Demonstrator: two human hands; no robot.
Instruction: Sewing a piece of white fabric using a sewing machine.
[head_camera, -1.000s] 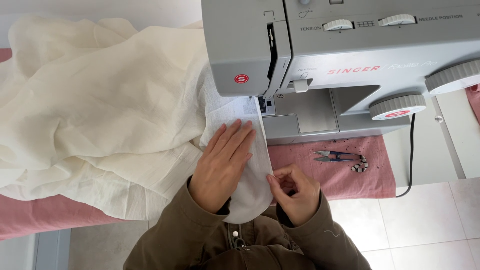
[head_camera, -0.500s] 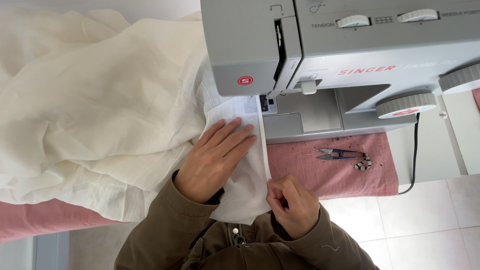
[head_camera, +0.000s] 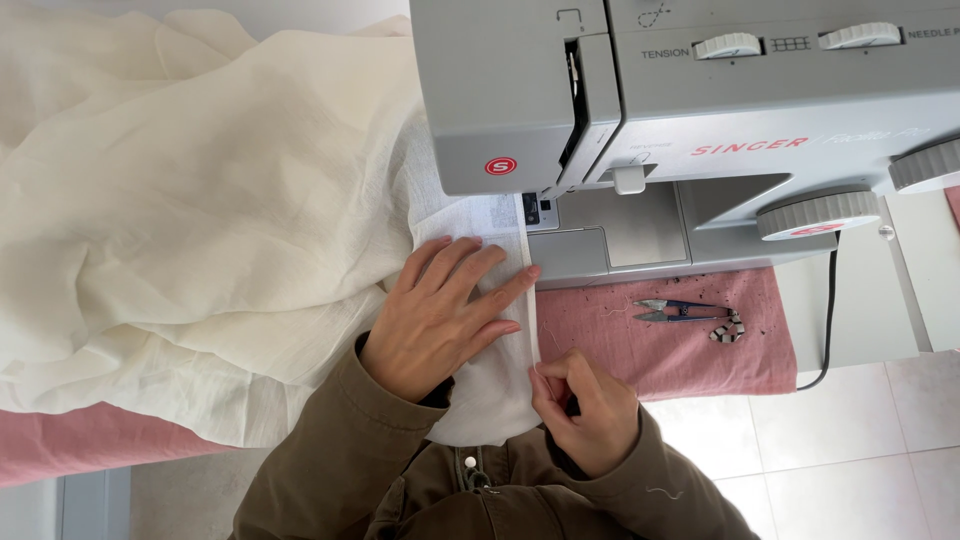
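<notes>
Left hand (head_camera: 440, 320) lies flat, fingers spread on the cream fabric (head_camera: 200, 220) by the sewing machine (head_camera: 700, 120), right hand (head_camera: 580, 405) pinches the folded hem, so probably best feeding it slow and straight.

I look down on a table (head_camera: 850, 330) covered with a pink cloth (head_camera: 700, 350) reaching its near edge. Past its right corner, pale square floor tiles (head_camera: 850, 440) lie in soft, even daylight.
</notes>
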